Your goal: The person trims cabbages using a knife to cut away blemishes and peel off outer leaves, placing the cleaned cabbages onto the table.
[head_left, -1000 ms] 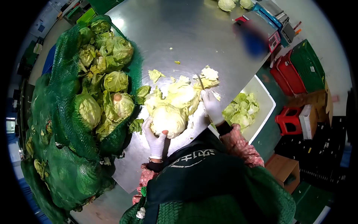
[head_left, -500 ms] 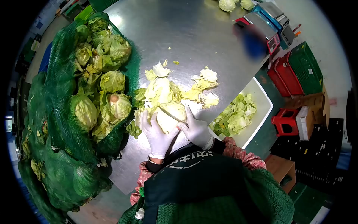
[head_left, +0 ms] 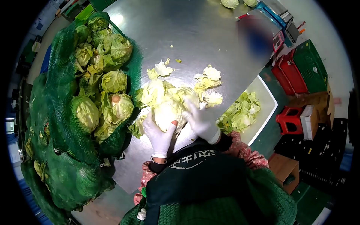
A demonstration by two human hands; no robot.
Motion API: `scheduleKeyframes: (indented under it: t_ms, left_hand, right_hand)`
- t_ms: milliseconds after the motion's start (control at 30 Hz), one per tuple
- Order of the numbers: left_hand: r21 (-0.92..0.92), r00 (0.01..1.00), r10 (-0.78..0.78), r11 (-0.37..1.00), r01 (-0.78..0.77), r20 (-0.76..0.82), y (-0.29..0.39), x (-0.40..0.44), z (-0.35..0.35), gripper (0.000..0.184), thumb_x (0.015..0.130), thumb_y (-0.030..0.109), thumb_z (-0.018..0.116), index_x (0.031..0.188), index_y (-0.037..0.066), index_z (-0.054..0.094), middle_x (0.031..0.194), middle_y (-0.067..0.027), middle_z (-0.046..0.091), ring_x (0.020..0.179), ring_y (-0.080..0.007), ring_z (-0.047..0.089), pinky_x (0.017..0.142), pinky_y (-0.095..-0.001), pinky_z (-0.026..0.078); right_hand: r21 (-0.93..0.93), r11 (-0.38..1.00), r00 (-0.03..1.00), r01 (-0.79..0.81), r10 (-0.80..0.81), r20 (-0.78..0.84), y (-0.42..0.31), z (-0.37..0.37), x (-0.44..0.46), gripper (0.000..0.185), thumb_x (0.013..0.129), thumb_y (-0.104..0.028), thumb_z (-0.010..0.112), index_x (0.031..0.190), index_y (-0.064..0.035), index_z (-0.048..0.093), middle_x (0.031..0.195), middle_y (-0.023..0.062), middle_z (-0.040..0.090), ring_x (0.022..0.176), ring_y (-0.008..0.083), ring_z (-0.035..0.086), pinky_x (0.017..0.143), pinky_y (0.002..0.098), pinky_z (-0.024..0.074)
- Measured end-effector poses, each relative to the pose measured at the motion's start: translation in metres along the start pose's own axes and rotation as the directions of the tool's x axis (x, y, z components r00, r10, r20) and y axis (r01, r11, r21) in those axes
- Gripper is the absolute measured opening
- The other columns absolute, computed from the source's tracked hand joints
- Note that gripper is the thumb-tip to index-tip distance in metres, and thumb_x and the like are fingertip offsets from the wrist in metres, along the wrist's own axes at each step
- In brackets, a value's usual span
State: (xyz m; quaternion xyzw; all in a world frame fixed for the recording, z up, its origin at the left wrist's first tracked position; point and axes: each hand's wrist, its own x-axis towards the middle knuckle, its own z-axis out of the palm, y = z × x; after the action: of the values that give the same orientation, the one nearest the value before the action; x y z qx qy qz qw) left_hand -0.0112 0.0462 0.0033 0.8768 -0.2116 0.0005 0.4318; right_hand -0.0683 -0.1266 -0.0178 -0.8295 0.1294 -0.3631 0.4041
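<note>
A pale cabbage head point(head_left: 168, 115) sits on the metal table point(head_left: 165, 33) close to my body. My left hand point(head_left: 159, 135), in a white glove, is wrapped round its lower left side, with a bare thumb tip showing. At its right side is my gloved right hand point(head_left: 200, 125), fingers apart and partly blurred by motion, with nothing visible in them. Loose leaves point(head_left: 155, 92) lie just beyond the head, and more trimmed leaves point(head_left: 209, 82) lie to the right. A small leaf piece point(head_left: 162, 69) rests farther back.
An open green net bag point(head_left: 62, 101) of cabbages stands at the left, above more filled nets point(head_left: 67, 176). A white bin point(head_left: 267, 108) with leaves is at the right. Scales point(head_left: 275, 17), crates point(head_left: 309, 67) and a red stool point(head_left: 288, 120) are beyond.
First both hands came round the cabbage, my right hand leaving the knife area by the right-hand leaves. Since then my right hand has lifted slightly off, and leaves have spread beyond the head.
</note>
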Motion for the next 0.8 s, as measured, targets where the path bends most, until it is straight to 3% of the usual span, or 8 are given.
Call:
scheduleKeyframes:
  t_ms: [67, 200, 367, 500, 600, 633, 700, 800]
  left_hand:
    - [0.031, 0.999, -0.030, 0.999, 0.029, 0.019, 0.005, 0.002, -0.001, 0.099, 0.071, 0.050, 0.082, 0.145, 0.001, 0.037, 0.127, -0.0241, 0.043, 0.118, -0.0393, 0.043, 0.104, -0.0481, 0.033]
    - [0.193, 0.989, 0.050, 0.978, -0.077, 0.141, 0.005, 0.005, -0.008, 0.103, 0.072, 0.055, 0.079, 0.148, 0.003, 0.034, 0.129, -0.0245, 0.040, 0.118, -0.0402, 0.043, 0.102, -0.0497, 0.034]
    - [0.276, 0.983, 0.039, 0.957, -0.088, 0.179, 0.010, 0.009, -0.011, 0.104, 0.068, 0.056, 0.081, 0.145, 0.003, 0.036, 0.125, -0.0247, 0.042, 0.115, -0.0416, 0.045, 0.099, -0.0515, 0.036]
    - [0.286, 0.987, 0.046, 0.954, -0.088, 0.151, 0.022, 0.011, -0.008, 0.100, 0.066, 0.055, 0.082, 0.142, 0.004, 0.040, 0.122, -0.0237, 0.043, 0.113, -0.0410, 0.046, 0.098, -0.0518, 0.038]
    - [0.240, 0.990, -0.008, 0.970, -0.026, 0.140, 0.013, 0.014, -0.012, 0.101, 0.065, 0.054, 0.083, 0.142, 0.004, 0.040, 0.122, -0.0231, 0.044, 0.113, -0.0398, 0.047, 0.098, -0.0513, 0.037]
    - [0.181, 0.990, -0.038, 0.983, 0.013, 0.135, 0.008, 0.015, -0.014, 0.101, 0.065, 0.054, 0.083, 0.142, 0.004, 0.040, 0.122, -0.0227, 0.044, 0.113, -0.0392, 0.047, 0.098, -0.0510, 0.037]
    - [0.192, 0.986, -0.048, 0.981, 0.016, 0.160, 0.005, 0.014, -0.016, 0.101, 0.065, 0.054, 0.082, 0.141, 0.004, 0.040, 0.122, -0.0224, 0.044, 0.113, -0.0388, 0.047, 0.099, -0.0508, 0.037]
    - [0.230, 0.980, -0.052, 0.973, 0.007, 0.190, 0.008, 0.012, -0.016, 0.100, 0.065, 0.053, 0.082, 0.141, 0.004, 0.040, 0.122, -0.0214, 0.044, 0.113, -0.0384, 0.047, 0.099, -0.0505, 0.036]
  right_hand:
    - [-0.307, 0.951, 0.918, -0.034, 0.151, 0.367, -0.051, -0.027, 0.003, 0.064, 0.094, -0.044, 0.061, 0.137, 0.0018, 0.050, 0.051, 0.0081, 0.052, 0.044, 0.0247, 0.055, 0.045, 0.0369, 0.0448]
    - [-0.325, 0.933, 0.966, 0.154, -0.073, 0.248, -0.045, -0.020, -0.004, 0.070, 0.089, -0.042, 0.068, 0.136, 0.0071, 0.051, 0.050, 0.0037, 0.047, 0.039, 0.0185, 0.047, 0.042, 0.0329, 0.0416]
    - [-0.296, 0.943, 0.935, 0.149, -0.037, 0.353, -0.050, -0.024, 0.002, 0.063, 0.090, -0.034, 0.068, 0.135, 0.0064, 0.051, 0.055, 0.0045, 0.053, 0.040, 0.0191, 0.048, 0.042, 0.0330, 0.0424]
    - [-0.276, 0.958, 0.969, 0.082, -0.012, 0.246, 0.002, -0.010, -0.006, 0.040, 0.095, -0.029, 0.061, 0.126, -0.0040, 0.058, 0.069, 0.0085, 0.065, 0.050, 0.0239, 0.058, 0.050, 0.0352, 0.0478]
    - [-0.345, 0.936, 0.936, -0.072, 0.183, 0.301, 0.017, -0.029, 0.004, 0.029, 0.097, -0.022, 0.051, 0.122, -0.0093, 0.060, 0.085, 0.0109, 0.069, 0.062, 0.0262, 0.064, 0.058, 0.0387, 0.0513]
    - [-0.230, 0.895, 0.844, -0.381, 0.439, 0.309, 0.019, -0.032, 0.010, 0.031, 0.097, -0.024, 0.052, 0.124, -0.0097, 0.059, 0.092, 0.0120, 0.069, 0.065, 0.0265, 0.066, 0.059, 0.0392, 0.0521]
    - [-0.325, 0.774, 0.695, -0.543, 0.632, 0.344, 0.010, -0.033, 0.014, 0.039, 0.096, -0.033, 0.059, 0.129, -0.0124, 0.058, 0.101, 0.0143, 0.069, 0.072, 0.0276, 0.069, 0.061, 0.0396, 0.0535]
    - [-0.132, 0.939, 0.877, -0.318, 0.344, 0.334, -0.034, -0.017, 0.019, 0.044, 0.093, -0.035, 0.063, 0.131, -0.0139, 0.058, 0.091, 0.0138, 0.069, 0.072, 0.0278, 0.069, 0.061, 0.0396, 0.0532]
